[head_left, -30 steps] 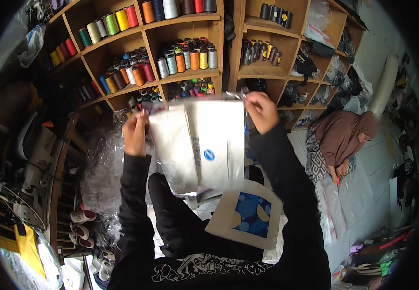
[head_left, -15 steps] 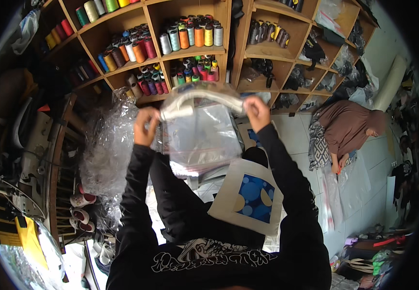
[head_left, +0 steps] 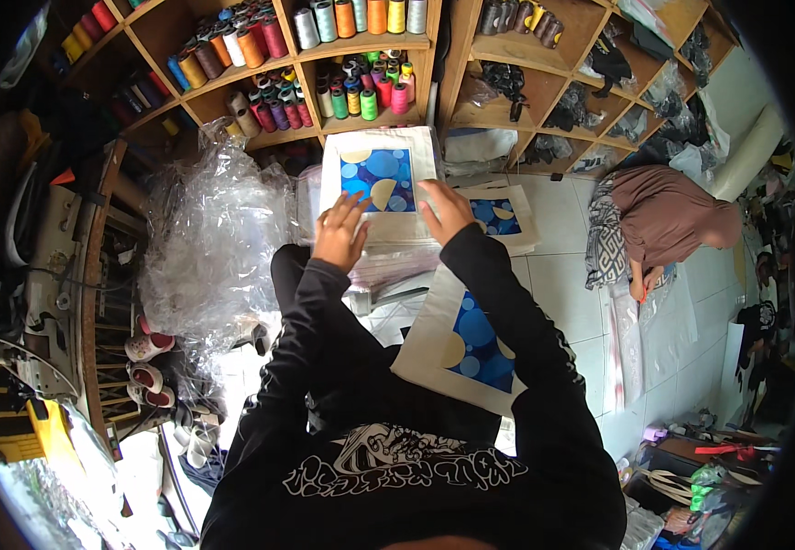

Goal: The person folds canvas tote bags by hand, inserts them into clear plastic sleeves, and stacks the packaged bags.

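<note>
A cream tote bag (head_left: pixel 384 165) with a blue bubble-pattern panel lies flat on a stack of clear plastic packets (head_left: pixel 395 267) in front of me. My left hand (head_left: pixel 342 233) is over its lower left part, fingers spread and holding nothing. At the bag's right edge is my right hand (head_left: pixel 448 212), also empty with fingers apart; whether either hand touches the cloth I cannot tell. Another such bag (head_left: pixel 480 345) rests across my lap, partly under my right forearm. Just right of the stack lies a further printed bag (head_left: pixel 507 218).
Wooden shelves (head_left: pixel 296 57) with thread cones stand ahead. Crumpled clear plastic (head_left: pixel 209 238) is heaped at left, beside shoes (head_left: pixel 148 376) on a rack. At right, a person in brown (head_left: pixel 668 215) works on plastic sheeting (head_left: pixel 658 339) on the tiled floor.
The bag that both hands held raised by its ends now lies flat on the plastic stack. Both hands have let go, opened and come lower and closer together.
</note>
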A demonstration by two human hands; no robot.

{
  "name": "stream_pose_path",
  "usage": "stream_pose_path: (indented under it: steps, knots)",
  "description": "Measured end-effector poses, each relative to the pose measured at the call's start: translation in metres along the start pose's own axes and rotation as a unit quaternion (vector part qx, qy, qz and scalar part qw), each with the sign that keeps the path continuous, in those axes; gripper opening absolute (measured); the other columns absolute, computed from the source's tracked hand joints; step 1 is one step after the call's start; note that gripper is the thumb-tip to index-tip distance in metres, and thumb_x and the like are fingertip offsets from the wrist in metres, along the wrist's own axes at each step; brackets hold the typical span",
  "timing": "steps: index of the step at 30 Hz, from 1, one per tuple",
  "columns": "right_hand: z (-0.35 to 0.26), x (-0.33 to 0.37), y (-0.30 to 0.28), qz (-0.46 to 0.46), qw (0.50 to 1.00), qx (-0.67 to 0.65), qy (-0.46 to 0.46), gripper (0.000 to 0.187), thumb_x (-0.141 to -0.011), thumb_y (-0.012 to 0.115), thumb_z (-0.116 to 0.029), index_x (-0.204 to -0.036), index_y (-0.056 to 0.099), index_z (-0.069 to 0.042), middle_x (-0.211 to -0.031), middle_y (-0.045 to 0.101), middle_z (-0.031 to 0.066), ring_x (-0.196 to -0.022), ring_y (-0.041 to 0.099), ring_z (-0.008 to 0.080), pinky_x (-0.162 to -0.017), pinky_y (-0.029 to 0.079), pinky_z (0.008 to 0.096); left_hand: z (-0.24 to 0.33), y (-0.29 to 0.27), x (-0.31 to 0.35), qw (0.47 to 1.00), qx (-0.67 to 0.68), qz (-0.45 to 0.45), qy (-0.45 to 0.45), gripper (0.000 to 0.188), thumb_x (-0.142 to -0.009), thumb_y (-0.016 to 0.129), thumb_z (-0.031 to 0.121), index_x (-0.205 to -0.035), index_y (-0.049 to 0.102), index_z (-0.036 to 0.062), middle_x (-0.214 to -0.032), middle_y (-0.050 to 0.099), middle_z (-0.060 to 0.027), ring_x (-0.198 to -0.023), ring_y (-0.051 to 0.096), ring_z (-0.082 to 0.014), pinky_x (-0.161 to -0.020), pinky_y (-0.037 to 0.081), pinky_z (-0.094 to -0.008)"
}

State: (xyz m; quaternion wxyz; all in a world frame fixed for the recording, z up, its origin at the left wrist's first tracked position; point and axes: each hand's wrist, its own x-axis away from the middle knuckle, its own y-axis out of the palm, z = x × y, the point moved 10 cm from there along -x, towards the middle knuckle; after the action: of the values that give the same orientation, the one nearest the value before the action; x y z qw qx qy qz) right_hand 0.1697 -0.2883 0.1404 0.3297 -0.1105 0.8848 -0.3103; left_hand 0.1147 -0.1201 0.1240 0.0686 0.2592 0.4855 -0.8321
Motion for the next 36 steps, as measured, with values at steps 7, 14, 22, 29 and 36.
stream_pose_path:
  steps: [7,14,22,29,36]
  knots:
    - [0.073,0.075,0.092,-0.27,0.93,0.22,0.116,0.043,-0.091,0.045,-0.033,-0.133,0.04,-0.023,-0.147,0.022,0.0024,-0.137,0.012,0.0233,-0.106,0.011,0.0558,-0.046,0.087,0.045,0.978,-0.183,-0.096,-0.019,0.049,-0.086,0.051,0.037,-0.132,0.042,0.0215,-0.14,0.037,-0.0037,-0.129,0.031,-0.0313,-0.1,0.028,-0.0492]
    - [0.139,0.079,0.025,-0.018,0.98,-0.03,0.198,0.022,-0.082,0.06,-0.016,-0.103,0.061,-0.012,-0.099,0.064,0.0112,-0.093,0.062,0.0241,-0.08,0.047,0.0329,-0.027,0.077,0.034,0.992,0.003,-0.111,-0.065,0.041,-0.081,0.06,0.026,-0.119,0.052,0.0141,-0.127,0.048,-0.0123,-0.115,0.047,-0.033,-0.095,0.036,-0.0484]
    - [0.131,0.131,0.022,-0.05,0.951,-0.01,0.303,0.026,-0.069,0.074,-0.022,-0.083,0.065,-0.002,-0.073,0.065,0.0089,-0.068,0.063,0.0164,-0.062,0.05,0.0266,0.048,0.119,0.023,0.981,0.185,-0.058,0.003,0.028,-0.07,0.065,0.008,-0.097,0.061,0.008,-0.096,0.061,-0.0129,-0.088,0.058,-0.0331,-0.077,0.047,-0.0387]
    - [0.116,0.13,0.009,-0.035,0.938,0.015,0.344,0.028,-0.071,0.072,-0.027,-0.086,0.066,-0.004,-0.076,0.066,0.0091,-0.07,0.064,0.0175,-0.063,0.05,0.0277,0.059,0.148,0.021,0.986,0.139,-0.092,-0.025,0.035,-0.068,0.069,0.011,-0.101,0.061,0.0067,-0.097,0.059,-0.0125,-0.091,0.057,-0.031,-0.081,0.044,-0.0381]
    - [0.123,0.135,0.012,0.005,0.953,0.007,0.303,0.017,-0.075,0.069,-0.021,-0.083,0.066,-0.006,-0.071,0.065,0.007,-0.061,0.061,0.0148,-0.057,0.048,0.0265,0.066,0.144,0.018,0.987,0.139,-0.072,-0.029,0.034,-0.068,0.07,0.011,-0.101,0.061,0.0064,-0.095,0.06,-0.0129,-0.089,0.057,-0.0317,-0.079,0.045,-0.0384]
